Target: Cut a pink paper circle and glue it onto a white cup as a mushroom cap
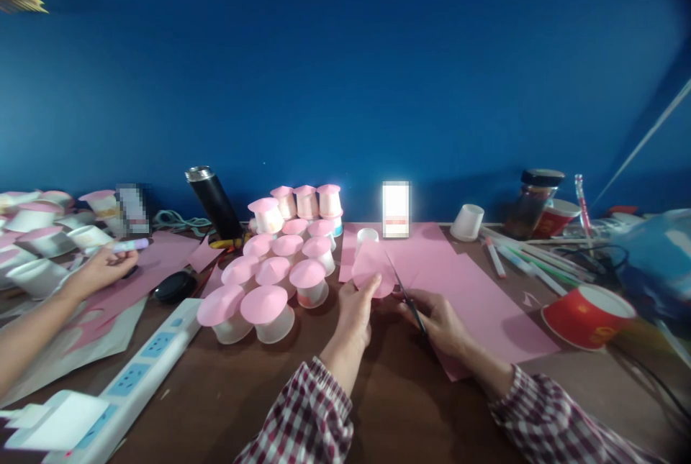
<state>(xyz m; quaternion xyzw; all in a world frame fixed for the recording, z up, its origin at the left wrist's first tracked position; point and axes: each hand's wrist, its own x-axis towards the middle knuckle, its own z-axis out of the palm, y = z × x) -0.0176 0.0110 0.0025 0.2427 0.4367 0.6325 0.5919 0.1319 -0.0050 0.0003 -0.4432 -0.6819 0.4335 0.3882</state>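
Observation:
My left hand point(355, 309) holds up a round pink paper piece point(372, 270) by its lower edge. My right hand point(440, 316) grips a pair of scissors point(406, 291) whose blades point at the pink piece's right side. Both hands hover over the brown table, just in front of a large pink paper sheet point(469, 298). A small white cup point(366, 237) stands right behind the pink piece.
Several white cups with pink paper caps point(270, 284) cluster left of my hands. A white power strip point(145, 356) lies front left. Another person's hand point(105, 270) holds a marker at far left. A red cup point(588, 314), pens point(529, 262), a jar point(532, 201) and a black flask point(214, 203) stand around.

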